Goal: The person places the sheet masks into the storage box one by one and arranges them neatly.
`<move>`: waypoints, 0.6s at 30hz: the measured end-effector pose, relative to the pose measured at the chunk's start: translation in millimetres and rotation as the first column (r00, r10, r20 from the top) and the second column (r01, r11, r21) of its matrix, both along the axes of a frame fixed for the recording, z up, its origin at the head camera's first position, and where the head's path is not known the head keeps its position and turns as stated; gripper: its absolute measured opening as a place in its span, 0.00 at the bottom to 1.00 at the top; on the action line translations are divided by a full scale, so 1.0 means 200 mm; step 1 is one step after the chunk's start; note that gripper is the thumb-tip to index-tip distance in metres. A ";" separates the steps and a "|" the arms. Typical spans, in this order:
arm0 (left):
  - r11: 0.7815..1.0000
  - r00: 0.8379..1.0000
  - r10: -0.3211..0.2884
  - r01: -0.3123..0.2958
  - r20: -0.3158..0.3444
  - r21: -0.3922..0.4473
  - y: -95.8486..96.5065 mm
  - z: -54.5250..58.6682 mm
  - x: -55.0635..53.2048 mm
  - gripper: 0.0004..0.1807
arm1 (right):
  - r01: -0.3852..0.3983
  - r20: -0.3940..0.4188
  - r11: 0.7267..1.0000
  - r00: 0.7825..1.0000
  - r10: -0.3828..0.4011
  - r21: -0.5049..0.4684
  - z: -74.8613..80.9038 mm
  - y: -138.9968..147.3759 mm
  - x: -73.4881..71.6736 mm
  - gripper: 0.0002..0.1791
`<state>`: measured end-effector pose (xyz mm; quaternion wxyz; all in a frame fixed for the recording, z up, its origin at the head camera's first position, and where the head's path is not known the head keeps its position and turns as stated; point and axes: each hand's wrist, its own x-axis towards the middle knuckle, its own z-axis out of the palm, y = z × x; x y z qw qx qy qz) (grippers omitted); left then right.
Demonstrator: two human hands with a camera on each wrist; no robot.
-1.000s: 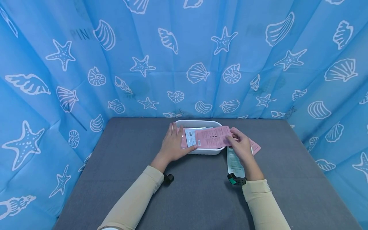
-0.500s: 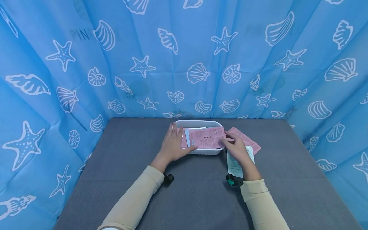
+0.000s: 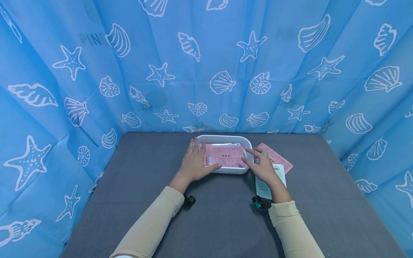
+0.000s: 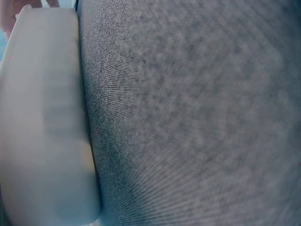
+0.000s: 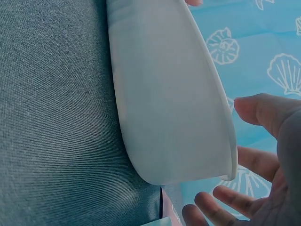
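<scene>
A white plastic box [image 3: 226,170] stands on the grey table, with flat packets lying in it. On top is a printed pink packet [image 3: 224,157] with a small barcode; bluish and pink edges show behind and left of it. My left hand [image 3: 194,163] rests over the box's left end, fingers spread and thumb along the front rim. My right hand [image 3: 265,168] is at the right end, fingers loosely spread by the rim, nothing seen between them. In the right wrist view its thumb and fingers [image 5: 258,162] stand around the white box's rim.
Right of the box, partly under my right hand and wrist, lie a pale green packet [image 3: 279,170] and a pink packet [image 3: 276,157] on the grey table [image 3: 219,218]. A blue shell-patterned curtain [image 3: 206,100] hangs behind the table.
My right hand has moved left with the pink packet, which slid left and down into the box. The fingers have since come away from it. My left hand has stayed in place.
</scene>
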<state>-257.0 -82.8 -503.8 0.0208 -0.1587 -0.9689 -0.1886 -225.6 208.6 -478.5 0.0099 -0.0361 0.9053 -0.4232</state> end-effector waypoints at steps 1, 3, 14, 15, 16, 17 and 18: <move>1.000 1.000 -0.001 0.001 -0.001 -0.002 0.00 0.00 0.00 0.68 | 0.001 0.002 1.000 1.000 -0.001 -0.005 0.00 0.00 0.00 0.32; 1.000 1.000 -0.001 0.001 0.000 0.001 0.00 0.00 0.00 0.68 | 0.003 0.003 1.000 1.000 -0.002 -0.017 0.01 0.00 0.01 0.32; 1.000 1.000 -0.006 0.006 -0.003 -0.008 0.00 0.00 0.00 0.68 | -0.010 -0.065 0.999 0.998 0.006 -0.050 0.00 0.09 0.01 0.27; 1.000 1.000 -0.007 0.007 -0.005 -0.010 -0.01 0.00 0.00 0.68 | -0.012 -0.070 0.999 0.997 0.008 -0.049 0.00 0.10 0.01 0.27; 1.000 1.000 -0.008 0.008 -0.006 -0.013 -0.01 0.00 0.00 0.68 | -0.015 -0.076 0.999 0.997 0.012 -0.048 -0.01 0.12 0.01 0.26; 1.000 1.000 -0.008 0.008 -0.007 -0.014 -0.01 0.00 0.00 0.68 | -0.016 -0.077 0.999 0.997 0.012 -0.050 -0.01 0.13 0.01 0.25; 1.000 1.000 -0.009 0.009 -0.007 -0.014 -0.01 0.00 0.00 0.68 | -0.016 -0.080 0.999 0.997 0.012 -0.046 -0.01 0.14 0.02 0.25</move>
